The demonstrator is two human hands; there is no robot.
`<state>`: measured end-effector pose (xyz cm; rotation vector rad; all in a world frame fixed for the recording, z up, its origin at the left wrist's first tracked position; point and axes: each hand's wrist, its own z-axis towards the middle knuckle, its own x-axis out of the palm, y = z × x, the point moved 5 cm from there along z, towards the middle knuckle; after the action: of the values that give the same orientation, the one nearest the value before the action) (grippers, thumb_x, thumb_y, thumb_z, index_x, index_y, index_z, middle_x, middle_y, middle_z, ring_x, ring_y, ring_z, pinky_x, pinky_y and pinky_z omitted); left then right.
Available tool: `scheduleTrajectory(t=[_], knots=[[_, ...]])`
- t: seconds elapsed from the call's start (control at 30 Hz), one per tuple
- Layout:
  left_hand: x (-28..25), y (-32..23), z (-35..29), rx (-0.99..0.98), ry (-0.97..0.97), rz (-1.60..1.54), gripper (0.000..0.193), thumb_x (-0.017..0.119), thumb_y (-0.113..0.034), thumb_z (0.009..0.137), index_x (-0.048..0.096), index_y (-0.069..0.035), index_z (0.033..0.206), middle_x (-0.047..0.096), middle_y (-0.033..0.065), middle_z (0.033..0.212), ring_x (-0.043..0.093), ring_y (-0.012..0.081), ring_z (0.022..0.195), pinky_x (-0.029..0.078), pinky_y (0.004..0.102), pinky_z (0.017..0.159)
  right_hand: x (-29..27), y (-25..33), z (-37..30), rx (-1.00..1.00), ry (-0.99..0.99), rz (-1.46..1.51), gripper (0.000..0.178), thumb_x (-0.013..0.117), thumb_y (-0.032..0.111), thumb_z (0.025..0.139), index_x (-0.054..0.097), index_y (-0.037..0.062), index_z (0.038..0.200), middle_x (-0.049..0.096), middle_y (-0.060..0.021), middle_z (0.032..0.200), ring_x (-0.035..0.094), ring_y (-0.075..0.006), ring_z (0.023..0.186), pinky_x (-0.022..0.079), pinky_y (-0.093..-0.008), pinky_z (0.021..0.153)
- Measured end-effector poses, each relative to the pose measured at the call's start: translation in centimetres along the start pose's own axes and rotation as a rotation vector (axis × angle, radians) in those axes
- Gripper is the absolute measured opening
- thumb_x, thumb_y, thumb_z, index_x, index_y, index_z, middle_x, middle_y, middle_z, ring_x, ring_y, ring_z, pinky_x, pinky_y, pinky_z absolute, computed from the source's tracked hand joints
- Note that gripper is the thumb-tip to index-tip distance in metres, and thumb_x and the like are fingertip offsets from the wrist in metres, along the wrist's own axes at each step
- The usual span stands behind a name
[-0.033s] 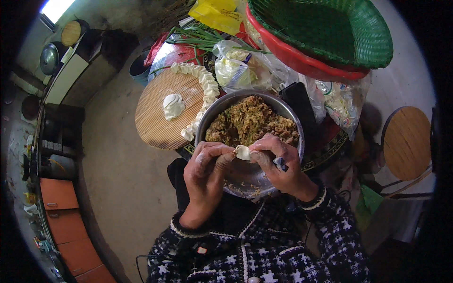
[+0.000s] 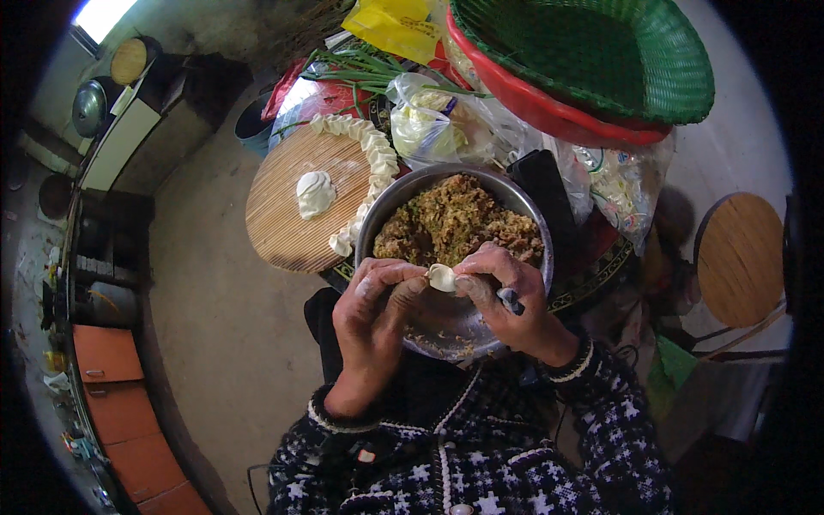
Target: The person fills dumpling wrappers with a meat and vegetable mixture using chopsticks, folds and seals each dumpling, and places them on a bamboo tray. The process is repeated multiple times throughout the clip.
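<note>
While left hand (image 2: 369, 305) and right hand (image 2: 513, 292) pinch one dumpling wrapper (image 2: 442, 277), minced filling (image 2: 459, 215) lies farther. Right also clasps grey implement (image 2: 511, 301).

Window (image 2: 105, 15) at 10 o'clock: glare-white pane, brightest spot in view; corners dim. Wall (image 2: 215, 27) at 11 o'clock: grey, dull, mottled. Floor (image 2: 202, 283) at 9 o'clock: bare, matt, brownish-grey. White-fronted unit (image 2: 124, 146) at 10 o'clock, dark open shelving (image 2: 107, 249) at 9. Orange cupboards (image 2: 124, 421) at 8, handles on two upper fronts. Round wooden top (image 2: 740, 262) at 3; support unclear.
</note>
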<state>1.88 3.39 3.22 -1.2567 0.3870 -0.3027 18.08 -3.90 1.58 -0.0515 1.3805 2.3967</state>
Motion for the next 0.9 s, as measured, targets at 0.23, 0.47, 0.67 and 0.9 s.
scheduleTrajectory(t=[0.23, 0.47, 0.67, 0.9], knots=[[-0.6, -0.3, 0.6, -0.134, 0.144, 0.003, 0.017, 0.072, -0.003, 0.086, 0.072, 0.002, 0.102, 0.064, 0.0048, 0.091, 0.06, 0.0123, 0.086, 0.047, 0.0244, 0.077, 0.0, 0.0, 0.0, -0.064, 0.069, -0.031, 0.04, 0.062, -0.013, 0.071, 0.064, 0.0042, 0.106, 0.066, -0.0117, 0.103, 0.066, -0.0275, 0.096, 0.053, -0.0355, 0.08], [-0.4, 0.0, 0.8, -0.122, 0.191, -0.001, 0.013, 0.073, -0.004, 0.085, 0.074, -0.002, 0.097, 0.062, 0.0027, 0.088, 0.058, 0.0117, 0.082, 0.046, 0.0245, 0.075, 0.1, 0.5, 0.4, -0.16, 0.096, -0.077, 0.024, 0.071, 0.002, 0.085, 0.063, 0.0014, 0.107, 0.068, -0.013, 0.097, 0.065, -0.0253, 0.079, 0.051, -0.0353, 0.069], [0.0, -0.4, 0.6, -0.042, 0.232, 0.124, 0.009, 0.072, -0.003, 0.085, 0.074, -0.001, 0.094, 0.06, 0.0034, 0.087, 0.057, 0.0115, 0.079, 0.046, 0.0244, 0.072, 0.2, 0.7, 0.5, -0.2, 0.113, -0.131, 0.025, 0.071, 0.002, 0.082, 0.061, 0.0019, 0.104, 0.065, -0.0125, 0.091, 0.064, -0.0287, 0.075, 0.051, -0.0364, 0.066], [0.7, -0.1, -0.2, -0.062, 0.149, -0.051, 0.003, 0.066, 0.003, 0.087, 0.065, 0.003, 0.09, 0.058, 0.006, 0.086, 0.059, 0.0136, 0.079, 0.048, 0.0261, 0.07, 1.2, 0.9, 0.2, -0.113, 0.113, -0.199, 0.037, 0.076, 0.0, 0.069, 0.059, 0.0059, 0.102, 0.06, -0.0121, 0.087, 0.063, -0.0334, 0.081, 0.051, -0.0392, 0.067]])
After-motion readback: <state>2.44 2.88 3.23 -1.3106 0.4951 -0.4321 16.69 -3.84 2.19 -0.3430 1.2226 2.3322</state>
